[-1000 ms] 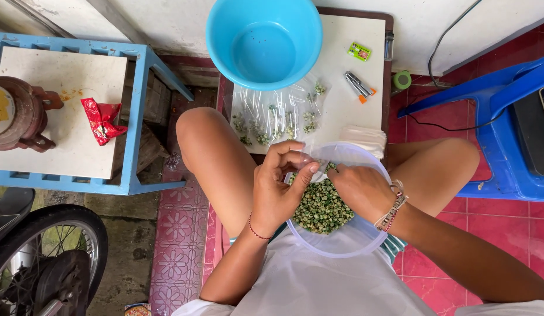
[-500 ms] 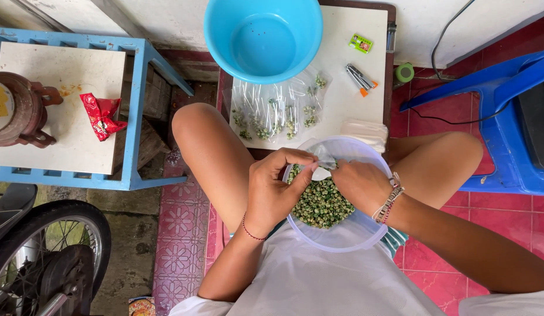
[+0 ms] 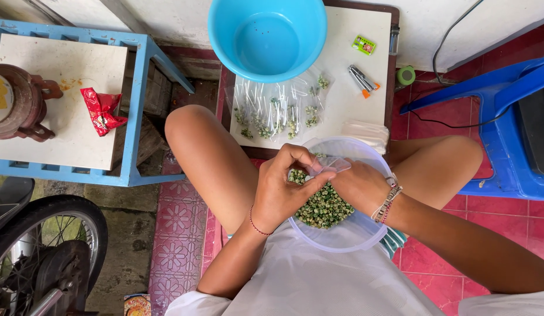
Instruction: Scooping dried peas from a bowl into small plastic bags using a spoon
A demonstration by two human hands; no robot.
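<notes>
A clear plastic bowl (image 3: 365, 234) rests on my lap, holding a heap of green peas (image 3: 324, 208). Over it, my left hand (image 3: 283, 187) and my right hand (image 3: 357, 184) both pinch a small clear plastic bag (image 3: 327, 167). On the white low table (image 3: 342, 105) ahead lie several small clear bags with peas (image 3: 277, 114) in them. A large blue basin (image 3: 266, 35) stands at the table's far edge.
A stapler (image 3: 362, 79), a small green packet (image 3: 364, 44) and a stack of bags (image 3: 365, 133) lie on the table. A blue shelf (image 3: 131, 117) at left carries a brown pot (image 3: 17, 102) and a red wrapper (image 3: 102, 111). A wheel (image 3: 43, 251) and blue chair (image 3: 512, 134) flank me.
Both hands have shifted slightly above the bowl while working the small bag between the fingers. Nothing else has moved.
</notes>
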